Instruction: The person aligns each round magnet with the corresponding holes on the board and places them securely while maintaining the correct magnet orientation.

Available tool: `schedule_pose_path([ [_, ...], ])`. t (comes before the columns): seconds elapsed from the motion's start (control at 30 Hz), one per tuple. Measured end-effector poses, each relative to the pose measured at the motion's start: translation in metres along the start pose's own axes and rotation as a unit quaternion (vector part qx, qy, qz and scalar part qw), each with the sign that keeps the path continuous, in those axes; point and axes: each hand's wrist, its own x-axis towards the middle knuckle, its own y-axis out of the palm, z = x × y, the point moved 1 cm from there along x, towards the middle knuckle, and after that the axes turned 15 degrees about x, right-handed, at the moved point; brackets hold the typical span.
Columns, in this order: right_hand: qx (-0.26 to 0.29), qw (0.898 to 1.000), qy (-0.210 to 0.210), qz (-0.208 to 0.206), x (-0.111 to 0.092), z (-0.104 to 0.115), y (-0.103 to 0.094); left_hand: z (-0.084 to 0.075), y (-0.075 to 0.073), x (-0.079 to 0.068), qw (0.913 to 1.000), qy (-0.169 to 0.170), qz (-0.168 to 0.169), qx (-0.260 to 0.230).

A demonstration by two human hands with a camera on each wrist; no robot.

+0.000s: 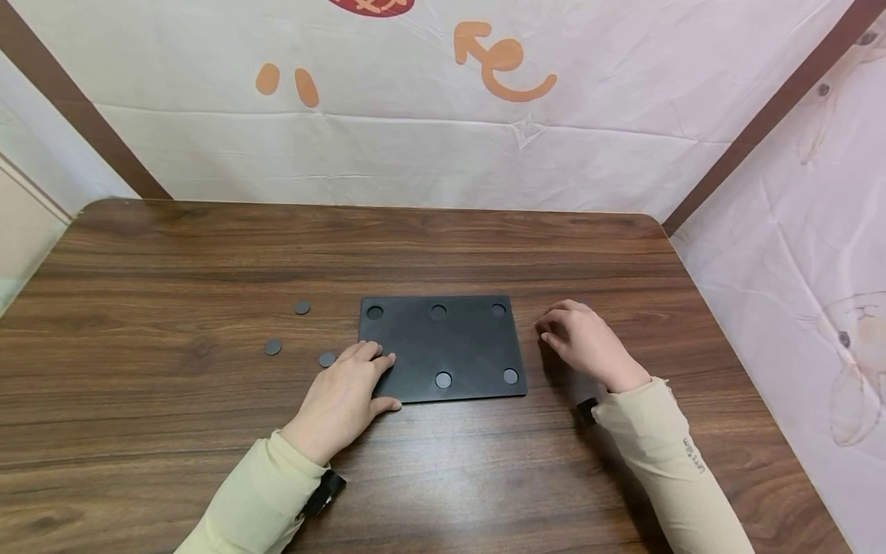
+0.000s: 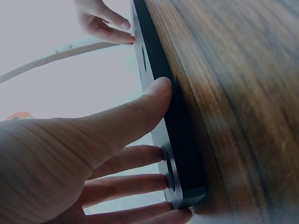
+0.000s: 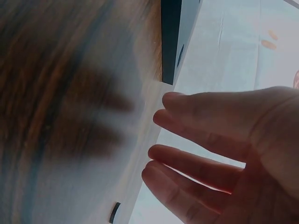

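Observation:
A flat black rectangular plate (image 1: pixel 450 342) with round recesses lies on the table. Its far-side recesses look dark, while two on the near side show lighter grey discs (image 1: pixel 443 380). My left hand (image 1: pixel 346 392) rests on the plate's near left corner; the thumb (image 2: pixel 159 91) touches the front edge and the other fingers lie on top, covering that corner. Just right of the plate, my right hand (image 1: pixel 584 342) hovers above the table, fingers loosely bent. Nothing shows between its thumb and fingers (image 3: pixel 187 105). A small disc (image 3: pixel 115 213) lies on the table near it.
Left of the plate, loose grey discs lie on the wooden table (image 1: pixel 443 254): one farther back (image 1: pixel 301 308), one at the far left (image 1: pixel 273 347), and one beside my left hand (image 1: pixel 327 359). A pale printed cloth (image 1: pixel 415 154) hangs behind the table's far edge.

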Motion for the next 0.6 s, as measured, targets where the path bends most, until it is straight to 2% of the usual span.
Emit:
schedule_pose_path([
  [0.33, -0.005, 0.999, 0.047, -0.013, 0.0008, 0.0001, -0.0051, -0.0001, 0.0005, 0.0007, 1.0000, 0.000, -0.001, 0.001],
  [0.6, -0.006, 0.998, 0.062, -0.011, 0.0021, -0.0056, -0.0085, -0.0004, 0.0002, 0.0000, 1.0000, -0.003, 0.001, -0.002],
])
